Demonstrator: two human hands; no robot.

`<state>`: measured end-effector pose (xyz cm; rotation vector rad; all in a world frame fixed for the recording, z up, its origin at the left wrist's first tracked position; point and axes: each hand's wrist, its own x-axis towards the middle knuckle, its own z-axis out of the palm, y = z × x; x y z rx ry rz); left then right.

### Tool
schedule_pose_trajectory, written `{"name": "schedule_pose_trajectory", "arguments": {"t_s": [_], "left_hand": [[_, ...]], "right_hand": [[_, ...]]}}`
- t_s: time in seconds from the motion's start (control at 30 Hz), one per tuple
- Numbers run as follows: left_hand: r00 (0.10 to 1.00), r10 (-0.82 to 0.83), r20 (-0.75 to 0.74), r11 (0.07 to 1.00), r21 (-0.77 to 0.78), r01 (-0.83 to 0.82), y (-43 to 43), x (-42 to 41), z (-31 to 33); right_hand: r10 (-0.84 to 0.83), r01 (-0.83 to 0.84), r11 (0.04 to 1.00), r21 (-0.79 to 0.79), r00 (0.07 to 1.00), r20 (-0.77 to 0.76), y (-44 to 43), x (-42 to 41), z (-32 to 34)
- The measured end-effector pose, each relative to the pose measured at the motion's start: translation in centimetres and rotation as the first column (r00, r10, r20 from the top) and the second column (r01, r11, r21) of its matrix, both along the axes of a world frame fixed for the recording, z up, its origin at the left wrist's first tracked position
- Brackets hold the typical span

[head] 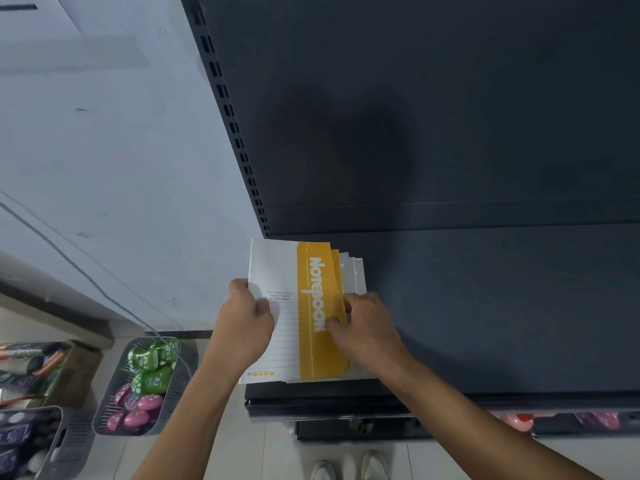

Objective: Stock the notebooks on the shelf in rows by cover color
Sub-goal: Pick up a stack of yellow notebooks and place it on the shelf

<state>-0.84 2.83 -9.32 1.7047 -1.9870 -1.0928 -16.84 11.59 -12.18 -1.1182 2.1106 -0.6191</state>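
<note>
A small stack of notebooks (304,306) is seen lying flat at the left end of a dark shelf (485,306), its near edge reaching the shelf's front lip. The top notebook has a white cover with a broad yellow band down it, and the word "Notebook" is printed in white along that band. At least two more yellow edges are fanned out just to its right, and a few white or grey edges show beyond those; an exact count of the stack cannot be made.

The stack is gripped from both sides. The left hand (247,315) is closed on the left edge, thumb laid over the white part of the cover. The right hand (363,323) is closed on the right edge, its fingertips pinching the fanned yellow covers.

The rest of the shelf surface to the right is bare, and a dark back panel (415,98) rises behind it.

On the floor to the left, one grey basket (187,362) is seen, filled with green and pink packets; their number cannot be counted reliably. A second grey basket (62,441) and one cardboard box (83,362) are partly visible at the left edge. Two white shoes (349,469) are seen below the shelf.
</note>
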Motion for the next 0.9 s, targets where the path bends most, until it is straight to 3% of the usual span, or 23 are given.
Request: {"name": "schedule_pose_trajectory", "arguments": {"t_s": [0.17,0.3,0.53,0.7,0.9], "left_hand": [[0.995,-0.057,-0.082,0.997,-0.061,0.052,0.3,0.3,0.7],[0.989,-0.101,-0.107,0.995,-0.026,0.098,0.2,0.0,0.4],[0.959,-0.245,0.141,0.955,-0.134,0.264,0.6,-1.1,0.7],[0.932,-0.305,0.196,0.924,-0.178,0.340,1.8,-3.2,0.8],[0.891,-0.431,0.144,0.853,-0.256,0.454,3.3,-7.0,1.7]], "right_hand": [[-0.109,0.109,0.994,0.003,0.988,0.113,-0.3,-0.6,0.7],[-0.157,0.178,0.983,-0.040,0.936,0.314,0.0,-1.0,1.8],[-0.238,0.255,0.963,-0.088,0.957,0.164,2.0,-1.5,2.8],[-0.305,0.312,0.944,-0.106,0.949,0.076,4.8,-2.4,3.5],[-0.404,0.407,0.903,-0.137,0.913,0.049,7.7,-5.0,4.9]]}}
